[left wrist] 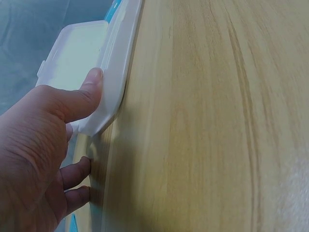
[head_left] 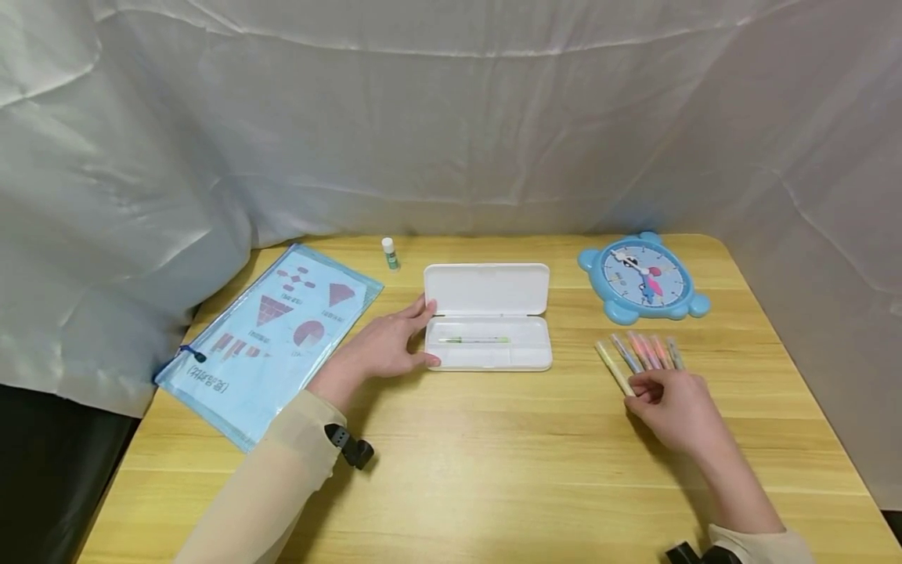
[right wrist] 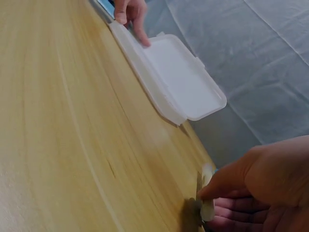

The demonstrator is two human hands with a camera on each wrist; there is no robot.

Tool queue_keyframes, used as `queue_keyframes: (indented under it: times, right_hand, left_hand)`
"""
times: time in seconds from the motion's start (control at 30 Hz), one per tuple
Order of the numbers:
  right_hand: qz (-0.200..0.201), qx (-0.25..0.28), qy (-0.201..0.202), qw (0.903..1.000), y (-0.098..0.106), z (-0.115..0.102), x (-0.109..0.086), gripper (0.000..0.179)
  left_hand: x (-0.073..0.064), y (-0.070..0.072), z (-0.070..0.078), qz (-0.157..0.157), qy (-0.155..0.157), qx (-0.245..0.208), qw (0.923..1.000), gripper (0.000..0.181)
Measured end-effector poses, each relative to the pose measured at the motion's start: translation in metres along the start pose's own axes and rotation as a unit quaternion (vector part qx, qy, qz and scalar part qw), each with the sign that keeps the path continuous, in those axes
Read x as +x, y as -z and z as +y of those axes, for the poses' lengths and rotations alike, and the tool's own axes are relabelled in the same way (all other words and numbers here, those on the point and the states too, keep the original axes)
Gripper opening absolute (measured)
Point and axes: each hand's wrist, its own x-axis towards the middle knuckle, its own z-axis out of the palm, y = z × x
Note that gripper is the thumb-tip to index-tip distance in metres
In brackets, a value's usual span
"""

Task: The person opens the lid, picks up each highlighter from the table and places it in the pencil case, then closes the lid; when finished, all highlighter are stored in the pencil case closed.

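An open white pencil case (head_left: 486, 290) lies in the middle of the wooden table, with one green pen (head_left: 475, 340) in its tray. My left hand (head_left: 412, 342) rests at the case's left end, thumb (left wrist: 94, 79) pressed on the front corner and fingers straight. The case (left wrist: 82, 53) fills the top left of the left wrist view. To the right, several coloured pens (head_left: 644, 351) lie side by side. My right hand (head_left: 644, 390) pinches the near end of the yellow pen (head_left: 611, 364), seen as a pale tip (right wrist: 207, 209) between thumb and fingers.
A blue toy clock (head_left: 643, 276) lies behind the pens at the back right. A blue zip folder (head_left: 271, 337) with charts lies at the left, and a small glue bottle (head_left: 390, 253) stands behind it. White cloth (head_left: 451, 117) hangs round the table (head_left: 493, 454).
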Motion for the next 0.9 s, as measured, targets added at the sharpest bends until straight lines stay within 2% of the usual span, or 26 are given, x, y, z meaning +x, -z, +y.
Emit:
queue_keyframes:
  times: [0.27, 0.5, 0.67, 0.9]
  right_hand:
    - [0.007, 0.057, 0.021, 0.9981, 0.005, -0.004, 0.002, 0.021]
    - [0.035, 0.063, 0.079, 0.9942, 0.011, -0.014, 0.015, 0.017]
    - [0.039, 0.070, 0.115, 0.9901, 0.012, -0.029, 0.029, 0.016]
    - [0.038, 0.074, 0.128, 0.9883, 0.008, -0.059, 0.051, 0.017]
  left_hand:
    - [-0.001, 0.001, 0.001, -0.006, 0.006, 0.003, 1.0000, 0.102]
    - [0.000, 0.000, 0.000, -0.005, 0.005, 0.003, 1.0000, 0.101]
    - [0.000, -0.001, -0.001, -0.005, 0.008, 0.000, 1.0000, 0.101]
    - [0.000, -0.001, -0.001, -0.005, 0.010, -0.003, 0.9999, 0.101]
